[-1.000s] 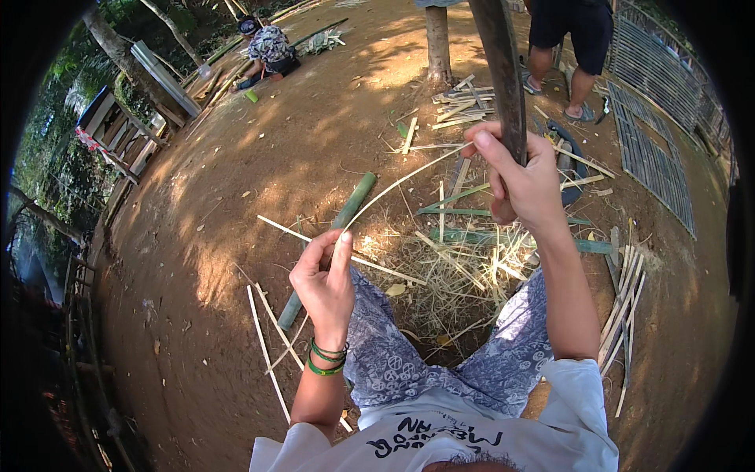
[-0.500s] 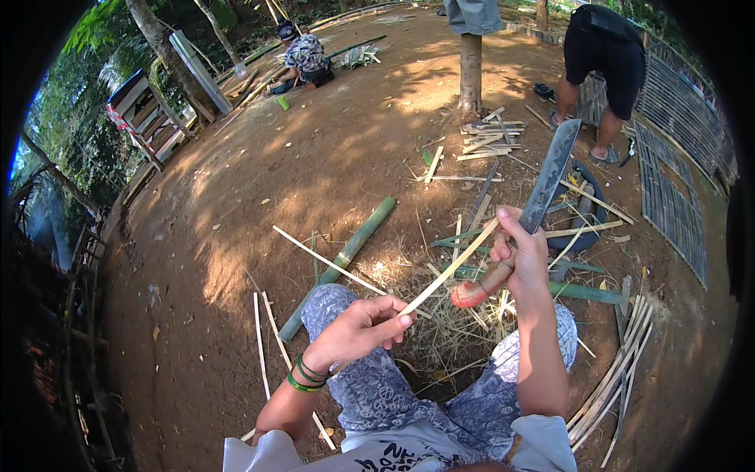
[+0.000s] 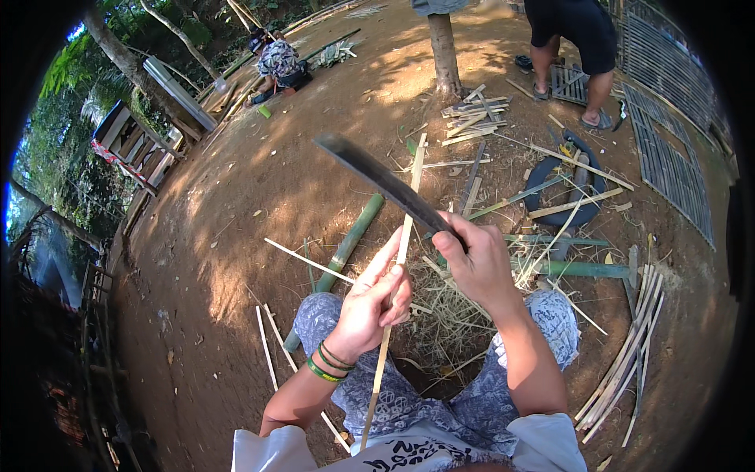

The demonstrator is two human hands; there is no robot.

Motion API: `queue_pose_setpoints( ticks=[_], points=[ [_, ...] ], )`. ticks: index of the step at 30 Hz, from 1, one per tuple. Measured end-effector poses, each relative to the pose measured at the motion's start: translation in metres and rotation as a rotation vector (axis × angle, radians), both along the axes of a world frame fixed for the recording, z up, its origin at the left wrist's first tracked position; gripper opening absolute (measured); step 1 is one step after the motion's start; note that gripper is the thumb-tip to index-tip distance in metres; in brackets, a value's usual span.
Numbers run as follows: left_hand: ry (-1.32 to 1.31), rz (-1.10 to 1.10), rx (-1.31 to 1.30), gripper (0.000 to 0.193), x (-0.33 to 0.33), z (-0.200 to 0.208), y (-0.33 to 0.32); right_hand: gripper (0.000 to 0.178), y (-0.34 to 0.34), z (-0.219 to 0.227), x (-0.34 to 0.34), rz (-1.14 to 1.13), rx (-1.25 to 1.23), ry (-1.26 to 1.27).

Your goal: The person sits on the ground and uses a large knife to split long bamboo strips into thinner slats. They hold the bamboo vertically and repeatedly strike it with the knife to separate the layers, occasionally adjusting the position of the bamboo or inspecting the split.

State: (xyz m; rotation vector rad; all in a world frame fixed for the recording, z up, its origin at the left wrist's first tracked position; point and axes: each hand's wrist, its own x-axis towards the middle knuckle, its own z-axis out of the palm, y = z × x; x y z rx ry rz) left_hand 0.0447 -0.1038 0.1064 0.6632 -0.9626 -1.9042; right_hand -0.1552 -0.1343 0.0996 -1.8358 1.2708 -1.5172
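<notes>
My left hand (image 3: 373, 303) is closed around a long, thin bamboo strip (image 3: 378, 370), which runs from my lap up and away from me. My right hand (image 3: 476, 262) grips a machete (image 3: 377, 175), its handle mostly covered by my fingers. The dark blade points to the far left and lies across the upper part of the strip. Whether its edge touches the strip, I cannot tell. Pale shavings (image 3: 448, 315) are heaped on the ground between my knees. A green bamboo pole (image 3: 354, 240) lies beyond my left hand.
At the right lies a bundle of bamboo strips (image 3: 625, 354). A black tyre-like ring (image 3: 543, 177) and another green pole (image 3: 586, 269) are nearby. Short split pieces (image 3: 472, 118) are piled by a tree trunk (image 3: 443, 55). Two people (image 3: 279, 63) (image 3: 578, 39) are farther off.
The machete has swung from pointing far right to pointing far left, over the strip. My left hand now holds the strip midway, more upright; my right hand has let go of the strip's end.
</notes>
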Motion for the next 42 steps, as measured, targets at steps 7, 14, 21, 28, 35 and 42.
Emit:
queue_pose_setpoints(
  ticks=[7, 14, 21, 28, 35, 42],
  points=[
    [0.006, 0.106, -0.064, 0.039, -0.007, 0.001, -0.014, 0.059, 0.008, -0.007, 0.017, 0.006, -0.101, 0.245],
    [-0.077, -0.06, -0.021, 0.023, -0.021, 0.005, 0.022, 0.068, 0.061, 0.021, -0.021, -0.174, -0.067, 0.416],
    [-0.382, -0.169, 0.123, 0.03, -0.072, -0.069, 0.057, 0.079, 0.15, -0.051, -0.063, -0.351, 0.437, 0.578],
    [-0.546, -0.19, -0.062, 0.041, -0.076, -0.109, 0.075, 0.094, 0.164, -0.089, -0.055, -0.323, 0.522, 0.628],
    [-0.622, -0.098, -0.143, 0.039, -0.074, -0.12, 0.079, 0.099, 0.155, -0.096, -0.054, -0.279, 0.625, 0.616],
    [-0.595, -0.1, -0.115, 0.033, -0.063, -0.123, 0.088, 0.104, 0.153, -0.097, -0.055, -0.278, 0.603, 0.67]
  ],
)
